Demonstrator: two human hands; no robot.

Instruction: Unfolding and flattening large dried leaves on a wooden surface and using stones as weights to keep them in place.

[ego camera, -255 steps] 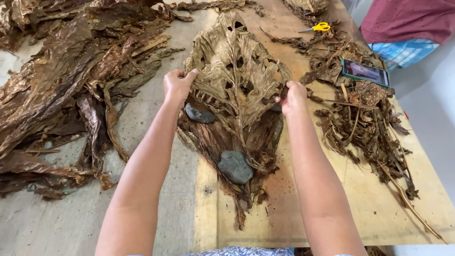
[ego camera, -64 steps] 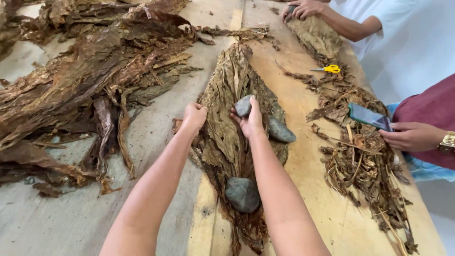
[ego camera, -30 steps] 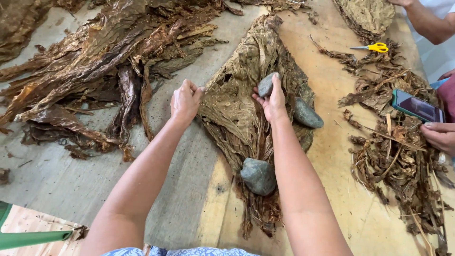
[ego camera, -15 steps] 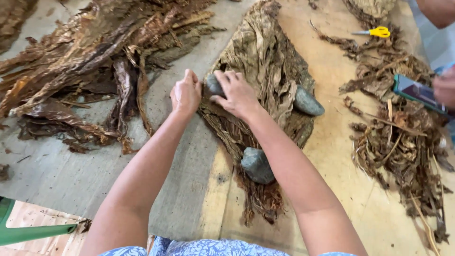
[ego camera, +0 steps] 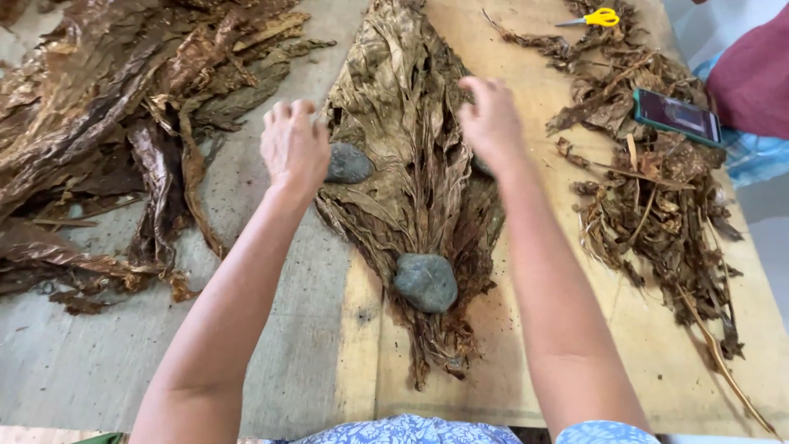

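A stack of flattened dried brown leaves (ego camera: 411, 156) lies lengthwise on the wooden board (ego camera: 509, 329). One grey stone (ego camera: 426, 282) weighs down the stem end near me. A second grey stone (ego camera: 349, 163) sits on the stack's left edge, right beside my left hand (ego camera: 293, 148), whose curled fingers press the leaf edge there. My right hand (ego camera: 491, 123) rests on the stack's right side with fingers bent; whether it covers a third stone is hidden.
A big heap of loose dried leaves (ego camera: 107, 107) covers the grey table at left. Stems and leaf scraps (ego camera: 657, 205) lie at right, with a phone (ego camera: 676, 117) on them and yellow scissors (ego camera: 600, 17) beyond. Another person's maroon garment (ego camera: 752, 74) is at the right edge.
My right hand set a grey stone on the stack's left edge, then moved across to the right side. My left hand stayed at the left edge.
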